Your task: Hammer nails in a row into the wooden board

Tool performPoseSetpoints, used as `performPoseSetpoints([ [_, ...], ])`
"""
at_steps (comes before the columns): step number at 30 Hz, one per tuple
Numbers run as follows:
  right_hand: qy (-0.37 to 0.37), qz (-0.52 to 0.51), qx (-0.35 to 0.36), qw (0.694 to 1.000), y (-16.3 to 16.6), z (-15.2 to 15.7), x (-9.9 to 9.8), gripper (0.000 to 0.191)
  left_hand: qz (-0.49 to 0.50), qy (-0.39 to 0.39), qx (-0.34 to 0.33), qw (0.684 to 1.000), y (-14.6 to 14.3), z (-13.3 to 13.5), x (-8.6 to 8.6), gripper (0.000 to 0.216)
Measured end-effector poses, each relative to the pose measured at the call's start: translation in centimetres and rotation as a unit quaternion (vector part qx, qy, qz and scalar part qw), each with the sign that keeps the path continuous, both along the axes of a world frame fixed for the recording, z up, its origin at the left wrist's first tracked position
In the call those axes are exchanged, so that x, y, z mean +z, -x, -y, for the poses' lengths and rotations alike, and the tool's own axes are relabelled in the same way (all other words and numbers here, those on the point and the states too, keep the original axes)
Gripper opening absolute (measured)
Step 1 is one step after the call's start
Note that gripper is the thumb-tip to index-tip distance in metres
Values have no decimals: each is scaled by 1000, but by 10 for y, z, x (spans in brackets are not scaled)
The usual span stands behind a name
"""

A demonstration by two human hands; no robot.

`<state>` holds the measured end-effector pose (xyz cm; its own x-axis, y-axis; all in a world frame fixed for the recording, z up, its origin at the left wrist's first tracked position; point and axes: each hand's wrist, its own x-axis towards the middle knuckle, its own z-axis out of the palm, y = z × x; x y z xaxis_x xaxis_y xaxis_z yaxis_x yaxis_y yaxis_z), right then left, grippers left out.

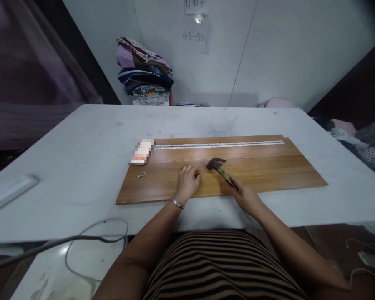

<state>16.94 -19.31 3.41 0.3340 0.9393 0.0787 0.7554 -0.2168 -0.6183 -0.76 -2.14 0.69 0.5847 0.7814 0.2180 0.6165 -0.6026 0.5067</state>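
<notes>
On the white tabletop (81, 166), a wood board (268, 171) lying flat, long metal strip (218, 144) along its far edge, loose nails (142, 175) near the left end. Left hand (187, 182) curled on the board, fingertips pinched together, seemingly steadying a small nail, too tiny to confirm. Right hand (245, 196) clenched round the handle of a hammer (220, 168), head poised just beside the left fingertips, apparently placed for a short tap. Dots in a row beyond the head.
</notes>
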Motion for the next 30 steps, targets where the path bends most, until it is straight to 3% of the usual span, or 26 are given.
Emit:
performPoseSetpoints([
  [30,18,-6,14,1000,3,0,3,45,11,9,1,1000,1,0,3,8],
])
